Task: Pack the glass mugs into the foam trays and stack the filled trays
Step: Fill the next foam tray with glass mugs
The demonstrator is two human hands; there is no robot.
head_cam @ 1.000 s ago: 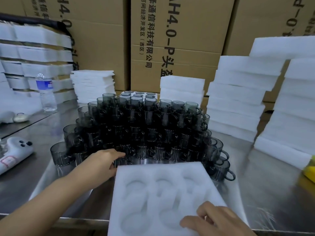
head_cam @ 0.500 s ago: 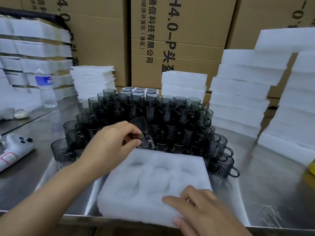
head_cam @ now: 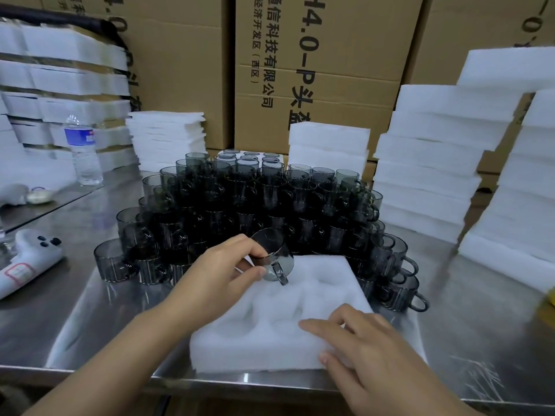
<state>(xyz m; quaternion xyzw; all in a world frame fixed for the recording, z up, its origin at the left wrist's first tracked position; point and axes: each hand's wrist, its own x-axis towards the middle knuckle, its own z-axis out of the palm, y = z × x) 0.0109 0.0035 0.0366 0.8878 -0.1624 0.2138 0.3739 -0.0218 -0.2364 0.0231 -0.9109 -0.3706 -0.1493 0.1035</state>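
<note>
Over foam tray (head_cam: 270,340), glass mug (head_cam: 274,253) in grip of left hand (head_cam: 222,280); right hand (head_cam: 366,349) flat on tray.

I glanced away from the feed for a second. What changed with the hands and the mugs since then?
The left hand, earlier reaching into the front of the mug pile, has gripped one glass mug and carried it, tilted, over the foam tray's far left corner. The right hand stays resting on the tray's near right part. Pile and foam stacks look unchanged.
</note>
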